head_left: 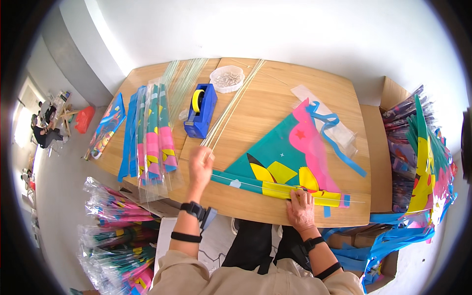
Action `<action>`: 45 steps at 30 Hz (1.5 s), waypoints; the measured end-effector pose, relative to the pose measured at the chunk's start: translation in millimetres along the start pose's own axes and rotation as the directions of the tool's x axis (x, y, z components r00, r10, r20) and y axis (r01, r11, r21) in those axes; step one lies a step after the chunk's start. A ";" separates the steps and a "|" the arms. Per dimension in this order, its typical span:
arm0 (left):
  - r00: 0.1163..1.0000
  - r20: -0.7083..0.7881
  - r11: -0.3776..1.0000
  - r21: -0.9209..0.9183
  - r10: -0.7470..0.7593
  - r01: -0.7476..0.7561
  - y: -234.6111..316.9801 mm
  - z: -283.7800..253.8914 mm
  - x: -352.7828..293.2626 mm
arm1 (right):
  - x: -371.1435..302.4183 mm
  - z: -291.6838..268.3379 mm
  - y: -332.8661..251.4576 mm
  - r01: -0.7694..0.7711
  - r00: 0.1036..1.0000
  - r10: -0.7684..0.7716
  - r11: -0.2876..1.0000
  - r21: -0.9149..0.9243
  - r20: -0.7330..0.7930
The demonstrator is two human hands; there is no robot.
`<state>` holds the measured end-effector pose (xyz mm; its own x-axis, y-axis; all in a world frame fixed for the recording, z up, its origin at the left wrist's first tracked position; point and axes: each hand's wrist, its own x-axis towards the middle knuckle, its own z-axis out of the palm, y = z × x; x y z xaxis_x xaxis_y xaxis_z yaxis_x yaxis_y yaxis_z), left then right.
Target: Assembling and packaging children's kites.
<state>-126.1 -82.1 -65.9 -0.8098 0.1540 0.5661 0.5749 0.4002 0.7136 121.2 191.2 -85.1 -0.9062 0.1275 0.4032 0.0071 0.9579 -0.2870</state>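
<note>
A triangular kite (275, 152) of teal, pink and yellow film lies before me, its near edge folded over into a long strip. Along this strip runs a thin pale rod (236, 180), whose right end sticks out past the film. My right hand (300, 206) grips the yellow part of the strip, fingers bent over it and the rod. Left of the kite, my left hand (200, 162) is closed at the near ends of a bundle of thin rods (232, 106); what its fingers hold is hidden. Blue ribbon (328, 132) trails from the kite's far corner.
A blue tape dispenser (201, 115) and a white bowl of small pieces (226, 78) stand beyond my left hand. Rolled kites in clear sleeves (157, 132) lie at left. More packed kites (123, 236) fill the lower left. Boxes of kites (408, 142) stand right of the table.
</note>
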 end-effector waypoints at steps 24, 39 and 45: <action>0.606 0.289 0.471 -0.419 -0.741 0.776 -74.1 -54.6 148.6 | 4.2 -3.1 -3.6 -0.026 1.000 0.026 0.999 0.020 0.006; 0.274 0.485 -0.140 -0.657 -0.830 0.740 -98.9 -39.1 98.7 | 5.3 -4.4 -6.6 -0.029 1.000 0.029 0.999 0.039 0.001; 0.655 0.205 0.587 -0.310 -0.727 0.748 -40.5 9.7 67.1 | 3.7 -7.7 -1.3 -0.055 0.998 0.056 0.998 0.038 -0.023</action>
<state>-204.8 -79.3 -60.8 -0.9725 -0.0046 -0.2327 -0.2324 0.0700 0.9701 121.0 192.4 -76.6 -0.8944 0.1867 0.4065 0.0410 0.9391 -0.3412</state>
